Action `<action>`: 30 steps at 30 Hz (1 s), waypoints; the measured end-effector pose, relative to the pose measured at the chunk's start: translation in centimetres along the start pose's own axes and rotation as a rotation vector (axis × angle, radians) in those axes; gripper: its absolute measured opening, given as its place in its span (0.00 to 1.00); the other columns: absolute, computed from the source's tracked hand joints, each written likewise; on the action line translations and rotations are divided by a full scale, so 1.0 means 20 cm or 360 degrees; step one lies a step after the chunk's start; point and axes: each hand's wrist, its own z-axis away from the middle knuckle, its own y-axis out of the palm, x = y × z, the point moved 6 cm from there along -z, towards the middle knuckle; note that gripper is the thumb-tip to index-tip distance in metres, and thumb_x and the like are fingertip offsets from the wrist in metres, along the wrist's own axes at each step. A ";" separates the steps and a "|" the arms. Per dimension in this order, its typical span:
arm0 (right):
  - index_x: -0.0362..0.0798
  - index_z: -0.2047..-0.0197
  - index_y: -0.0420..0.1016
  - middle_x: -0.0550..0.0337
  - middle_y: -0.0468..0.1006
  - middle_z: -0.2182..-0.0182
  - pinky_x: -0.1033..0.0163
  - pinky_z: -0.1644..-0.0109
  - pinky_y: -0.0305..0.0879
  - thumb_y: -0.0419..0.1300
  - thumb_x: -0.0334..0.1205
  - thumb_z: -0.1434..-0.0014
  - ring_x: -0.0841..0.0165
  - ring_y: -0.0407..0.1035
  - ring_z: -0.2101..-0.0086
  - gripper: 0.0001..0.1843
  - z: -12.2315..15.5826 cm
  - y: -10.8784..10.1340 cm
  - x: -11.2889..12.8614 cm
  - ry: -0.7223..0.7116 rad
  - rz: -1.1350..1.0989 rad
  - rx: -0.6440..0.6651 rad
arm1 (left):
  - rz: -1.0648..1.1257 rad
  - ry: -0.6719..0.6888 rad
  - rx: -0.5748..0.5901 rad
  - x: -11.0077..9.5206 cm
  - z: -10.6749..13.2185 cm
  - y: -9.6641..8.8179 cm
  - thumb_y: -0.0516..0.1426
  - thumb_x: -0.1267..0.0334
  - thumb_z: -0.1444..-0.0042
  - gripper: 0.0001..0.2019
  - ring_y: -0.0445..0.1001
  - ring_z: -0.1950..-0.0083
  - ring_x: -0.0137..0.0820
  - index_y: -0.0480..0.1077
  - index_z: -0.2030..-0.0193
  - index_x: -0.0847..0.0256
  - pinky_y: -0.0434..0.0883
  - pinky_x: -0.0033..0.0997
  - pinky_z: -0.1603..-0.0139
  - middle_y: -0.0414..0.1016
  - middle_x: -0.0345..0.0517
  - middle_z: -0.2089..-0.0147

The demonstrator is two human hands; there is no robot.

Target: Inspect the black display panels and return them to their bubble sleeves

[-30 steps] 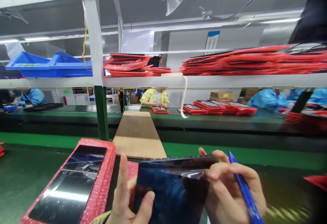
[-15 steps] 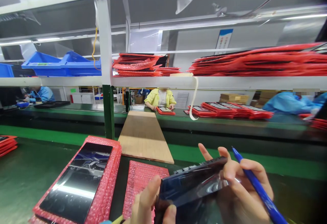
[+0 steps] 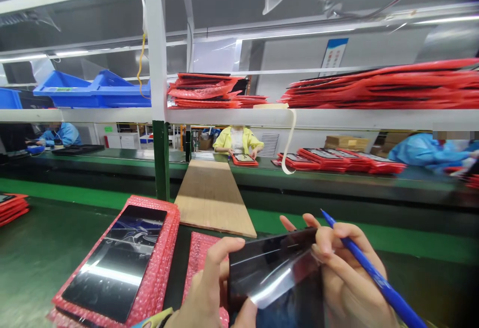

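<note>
Dark and glossy, a display panel (image 3: 269, 253) is held tilted at the bottom middle. My left hand (image 3: 207, 285) grips its left side, thumb on the front face and fingers at the edge. A clear protective film (image 3: 275, 285) is partly lifted off the panel's face, catching the light. My right hand (image 3: 346, 280) pinches the film at the panel's upper right corner. That same hand also holds a blue pen (image 3: 381, 285) slanting between thumb and forefinger, tip up. Left of the hands, another display panel (image 3: 116, 258) lies on a stack of pink bubble-wrap pouches (image 3: 159, 268).
Another pink bubble-wrap pouch (image 3: 198, 253) lies partly behind my left hand. A wooden board (image 3: 213, 198) bridges toward the opposite bench, where a person in yellow (image 3: 237, 141) works. Overhead, a shelf (image 3: 224, 116) carries red pouches (image 3: 392, 88) and blue bins (image 3: 101, 91).
The panel has turned to show more of its face, hiding its connector edge. My right hand has moved left with the pen, and the film stands further off the panel.
</note>
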 end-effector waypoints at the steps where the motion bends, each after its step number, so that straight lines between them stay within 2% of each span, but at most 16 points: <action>1: 0.54 0.67 0.72 0.66 0.67 0.79 0.32 0.43 0.66 0.71 0.37 0.55 0.58 0.72 0.58 0.14 0.01 0.01 0.00 0.0031 0.0015 -0.0014 | 0.0030 -0.0004 0.0005 -0.01 -0.01 0.00 0.60 0.64 0.43 0.31 0.77 0.61 0.37 0.61 0.33 0.50 0.74 0.39 0.49 0.79 0.51 0.53; 6: 0.55 0.68 0.71 0.66 0.65 0.78 0.35 0.36 0.58 0.69 0.36 0.53 0.56 0.68 0.49 0.11 0.04 0.02 0.01 0.0114 0.0025 -0.0108 | 0.0080 0.0006 0.0080 -0.06 -0.04 0.00 0.57 0.60 0.39 0.26 0.73 0.68 0.33 0.62 0.34 0.53 0.73 0.38 0.52 0.76 0.46 0.64; 8: 0.55 0.68 0.71 0.66 0.65 0.79 0.38 0.35 0.56 0.69 0.38 0.53 0.57 0.67 0.48 0.11 0.04 0.01 0.02 0.0108 0.0032 -0.0136 | 0.0088 0.0006 0.0097 -0.06 -0.04 0.00 0.57 0.59 0.39 0.24 0.71 0.70 0.31 0.63 0.36 0.52 0.72 0.37 0.54 0.74 0.44 0.65; 10: 0.55 0.68 0.72 0.65 0.66 0.78 0.40 0.36 0.59 0.70 0.39 0.53 0.57 0.68 0.48 0.10 0.04 -0.01 0.01 0.0118 0.0034 -0.0146 | 0.0112 -0.0040 0.0103 -0.04 -0.05 0.00 0.57 0.59 0.39 0.22 0.69 0.69 0.30 0.64 0.38 0.52 0.71 0.35 0.56 0.72 0.44 0.64; 12: 0.55 0.69 0.73 0.64 0.68 0.78 0.41 0.36 0.59 0.72 0.40 0.54 0.57 0.70 0.51 0.11 0.02 -0.05 -0.02 0.0151 0.0045 -0.0149 | 0.0165 -0.0084 0.0134 -0.03 -0.05 0.01 0.57 0.59 0.39 0.20 0.69 0.67 0.30 0.63 0.40 0.50 0.69 0.32 0.57 0.71 0.43 0.61; 14: 0.55 0.69 0.75 0.65 0.69 0.78 0.43 0.33 0.57 0.73 0.38 0.57 0.61 0.73 0.60 0.12 -0.01 -0.09 -0.05 0.0180 0.0052 -0.0143 | 0.0280 -0.0036 0.0216 -0.05 -0.06 0.02 0.58 0.59 0.39 0.21 0.70 0.62 0.31 0.61 0.40 0.48 0.68 0.32 0.55 0.71 0.44 0.56; 16: 0.55 0.70 0.76 0.68 0.68 0.80 0.44 0.32 0.55 0.73 0.37 0.60 0.67 0.70 0.72 0.13 -0.04 -0.13 -0.08 0.0202 0.0047 -0.0133 | 0.0472 0.0049 0.0347 -0.09 -0.08 0.04 0.58 0.58 0.40 0.23 0.71 0.56 0.34 0.59 0.39 0.47 0.67 0.35 0.52 0.71 0.45 0.52; 18: 0.55 0.70 0.77 0.68 0.70 0.81 0.40 0.31 0.53 0.74 0.39 0.62 0.67 0.69 0.75 0.14 -0.05 -0.16 -0.11 0.0278 0.0040 -0.0175 | 0.0651 0.0057 0.0429 -0.11 -0.09 0.05 0.59 0.57 0.42 0.25 0.72 0.53 0.37 0.59 0.38 0.47 0.67 0.38 0.51 0.72 0.46 0.51; 21: 0.55 0.71 0.77 0.63 0.75 0.78 0.35 0.33 0.51 0.75 0.41 0.71 0.58 0.75 0.67 0.20 -0.05 -0.21 -0.15 0.0487 0.0037 -0.0433 | 0.0801 -0.0128 0.0328 -0.08 -0.13 0.03 0.60 0.53 0.42 0.24 0.73 0.57 0.34 0.63 0.40 0.49 0.67 0.34 0.53 0.74 0.42 0.57; 23: 0.55 0.70 0.77 0.61 0.74 0.77 0.35 0.35 0.56 0.75 0.43 0.73 0.54 0.75 0.63 0.22 -0.05 -0.23 -0.15 0.0520 0.0074 -0.0500 | 0.0881 -0.0294 0.0199 -0.04 -0.14 0.01 0.59 0.51 0.41 0.21 0.72 0.63 0.28 0.66 0.42 0.50 0.68 0.27 0.58 0.72 0.38 0.64; 26: 0.54 0.70 0.76 0.63 0.68 0.79 0.40 0.42 0.66 0.74 0.47 0.67 0.55 0.74 0.65 0.19 -0.08 -0.22 -0.14 0.0393 0.0148 -0.0327 | 0.1026 -0.0403 0.0120 0.00 -0.16 0.01 0.59 0.51 0.40 0.18 0.69 0.70 0.25 0.68 0.45 0.52 0.66 0.22 0.68 0.68 0.35 0.70; 30: 0.53 0.72 0.73 0.65 0.60 0.80 0.42 0.50 0.72 0.71 0.45 0.60 0.54 0.75 0.67 0.14 -0.11 -0.22 -0.13 0.0252 0.0137 -0.0172 | 0.1107 -0.0392 0.0056 0.02 -0.19 0.01 0.59 0.56 0.40 0.16 0.68 0.72 0.25 0.68 0.46 0.54 0.66 0.23 0.71 0.69 0.36 0.70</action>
